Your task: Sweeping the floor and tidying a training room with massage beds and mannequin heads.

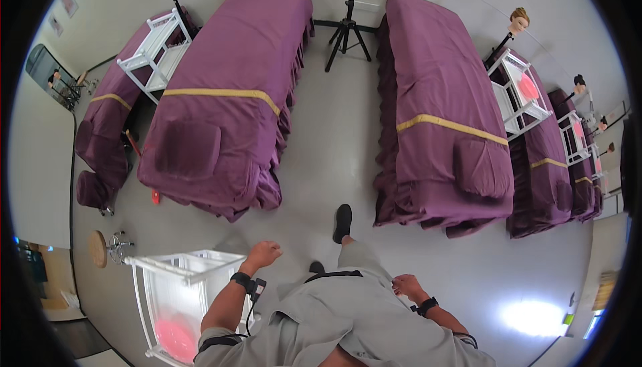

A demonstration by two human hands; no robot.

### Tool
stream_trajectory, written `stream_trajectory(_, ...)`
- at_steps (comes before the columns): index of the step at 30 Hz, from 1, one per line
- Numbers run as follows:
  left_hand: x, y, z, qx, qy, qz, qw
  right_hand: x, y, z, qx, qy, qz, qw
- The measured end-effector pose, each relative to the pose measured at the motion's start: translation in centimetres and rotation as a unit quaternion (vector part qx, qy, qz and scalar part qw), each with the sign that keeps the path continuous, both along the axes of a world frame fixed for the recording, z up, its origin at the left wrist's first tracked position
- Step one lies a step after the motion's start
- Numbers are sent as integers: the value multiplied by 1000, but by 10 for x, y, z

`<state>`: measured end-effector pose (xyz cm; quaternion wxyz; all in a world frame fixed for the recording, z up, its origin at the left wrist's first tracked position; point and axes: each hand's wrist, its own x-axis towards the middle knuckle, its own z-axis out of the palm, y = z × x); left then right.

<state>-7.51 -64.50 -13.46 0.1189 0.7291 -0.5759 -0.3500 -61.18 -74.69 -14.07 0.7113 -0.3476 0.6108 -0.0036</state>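
My left hand [266, 254] hangs in front of me on the left with its fingers loosely curled, above the floor near a white trolley [215, 256]; it shows no object in it. A pink basin [175, 339] sits on that trolley. Beside my right thigh is my right hand [409, 287], fingers bent, also with nothing visible in it. Ahead on the left stands a massage bed with a purple cover [225, 61] and a purple cushion [188, 149]. A second purple-covered bed [436, 76] with a cushion [484, 166] stands ahead on the right.
Between the two beds runs a grey floor aisle [336, 131], with a black tripod [346, 26] bearing a mannequin head at its far end. A round stool [98, 249] stands at the left. More beds and a white trolley with a pink basin [528, 86] stand at the right.
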Motion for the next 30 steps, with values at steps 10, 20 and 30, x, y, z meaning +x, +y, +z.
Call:
stream_trajectory(10,66,-69,-50,2,-77,-82,994,1,-260,-127,-166,-110,216,956)
stream_trajectory(20,97,-145,-87,118,179,177,961,205,-500,22,-153,40,80,984)
stream_trajectory(30,193,-295,-159,122,233,184,947,300,-637,2,-114,52,169,978)
